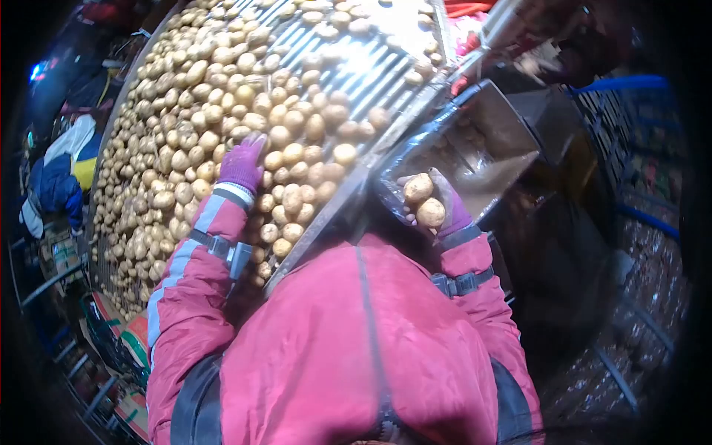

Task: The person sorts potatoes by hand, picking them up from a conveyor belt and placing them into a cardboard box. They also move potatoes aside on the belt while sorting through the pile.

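Observation:
Many potatoes [178, 159] cover a slatted metal table [371, 67] with a raised edge. My left hand [243, 162], in a purple glove, lies palm down on the potatoes; its fingers touch them and are partly smeared by glare. My right hand [451, 206], also gloved, is closed round two potatoes [424, 200], one above the other. It is over the near left part of an open bin [512, 152] beside the table's right edge. The bin's brown inner walls show behind that hand.
Blue-edged crates [623, 83] stand at the far right. A person in blue clothing [59, 185] is at the left edge, near stacked cartons [133, 345]. Metal rails [615, 378] run low on the right. Red material [467, 9] lies beyond the bin.

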### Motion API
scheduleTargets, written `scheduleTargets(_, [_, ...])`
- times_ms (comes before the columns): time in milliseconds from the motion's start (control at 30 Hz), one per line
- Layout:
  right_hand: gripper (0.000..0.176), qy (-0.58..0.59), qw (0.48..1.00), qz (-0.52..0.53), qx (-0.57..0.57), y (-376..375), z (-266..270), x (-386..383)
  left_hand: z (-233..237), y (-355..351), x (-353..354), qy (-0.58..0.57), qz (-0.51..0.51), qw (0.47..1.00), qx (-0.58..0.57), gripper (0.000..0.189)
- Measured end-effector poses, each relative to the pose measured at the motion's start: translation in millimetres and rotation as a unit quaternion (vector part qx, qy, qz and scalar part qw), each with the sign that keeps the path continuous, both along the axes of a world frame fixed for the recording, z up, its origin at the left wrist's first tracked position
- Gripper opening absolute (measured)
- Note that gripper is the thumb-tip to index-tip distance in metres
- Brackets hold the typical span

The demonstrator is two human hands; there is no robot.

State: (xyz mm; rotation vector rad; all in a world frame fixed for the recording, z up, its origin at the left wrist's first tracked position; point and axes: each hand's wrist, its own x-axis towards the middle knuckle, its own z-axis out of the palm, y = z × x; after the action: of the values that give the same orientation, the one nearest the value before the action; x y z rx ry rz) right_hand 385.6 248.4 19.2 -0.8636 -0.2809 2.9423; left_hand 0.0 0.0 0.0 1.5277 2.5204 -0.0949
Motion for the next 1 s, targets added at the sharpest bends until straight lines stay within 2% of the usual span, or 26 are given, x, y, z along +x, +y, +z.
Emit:
scheduleTargets(33, [0.053,-0.016,1.000,-0.008,0.018,-6.5,1.7,3.1,6.7,1.7,0.7,0.033,-0.014,0.999,-0.035,0.066])
scheduleTargets(67, [0.052,-0.040,0.997,-0.018,0.056,5.8,2.0,16.0,1.8,-2.2,-9.5,0.039,-0.016,0.999,-0.014,0.059])
scheduleTargets(100, [0.051,-0.065,0.993,-0.026,0.095,18.2,1.2,28.8,-1.9,38.0,8.7,0.073,-0.013,0.997,-0.020,0.053])
scheduleTargets(167, [0.051,-0.095,0.991,-0.041,0.080,18.1,12.0,42.0,-12.4,45.4,-3.8,0.086,-0.041,0.995,0.010,0.043])
scheduleTargets(233, [0.052,-0.133,0.986,-0.061,0.084,14.7,17.0,60.8,-19.5,43.2,-6.4,0.076,-0.090,0.990,0.082,0.041])
scheduleTargets(300, [0.052,-0.126,0.984,-0.063,0.111,14.5,19.8,75.6,-16.6,44.2,-4.5,0.037,-0.057,0.995,0.079,0.047])
scheduleTargets(367, [0.051,-0.124,0.986,-0.093,0.058,14.2,21.0,84.9,-10.8,49.2,0.4,0.016,0.018,1.000,0.004,0.050])
scheduleTargets(433, [0.051,-0.145,0.981,-0.118,0.047,18.5,29.9,85.4,-6.8,55.6,1.0,0.042,-0.010,0.999,-0.013,0.055])
scheduleTargets(533, [0.040,-0.165,0.973,-0.101,0.123,26.4,16.6,97.1,-4.7,59.1,-1.6,0.081,-0.045,0.994,-0.062,0.061])
scheduleTargets(567, [0.038,-0.177,0.969,-0.092,0.147,26.2,17.2,100.8,-12.5,57.2,-6.4,0.087,-0.041,0.993,-0.069,0.060])
scheduleTargets(633, [0.046,-0.197,0.957,-0.097,0.190,23.6,20.2,100.6,-14.6,61.5,-13.1,0.052,-0.011,0.993,-0.103,0.056])
scheduleTargets(667, [0.051,-0.207,0.950,-0.098,0.213,24.1,21.0,101.2,-16.3,60.2,-14.0,0.041,0.000,0.996,-0.084,0.050])
scheduleTargets(767, [0.052,-0.145,0.953,-0.113,0.243,25.7,3.0,112.0,-17.0,60.9,-17.6,-0.014,0.045,0.997,-0.057,0.040])
scheduleTargets(833, [0.052,-0.154,0.965,-0.106,0.186,29.3,7.2,114.1,-22.2,58.3,-24.3,-0.030,0.096,0.994,-0.041,0.037])
scheduleTargets(967, [0.054,-0.138,0.976,-0.115,0.119,27.8,-1.1,121.3,-22.1,44.0,-19.6,0.070,-0.043,0.993,-0.084,0.050])
scheduleTargets(1000, [0.054,-0.133,0.972,-0.119,0.154,26.4,-7.7,123.4,-19.7,40.9,-16.1,0.100,-0.082,0.988,-0.087,0.055])
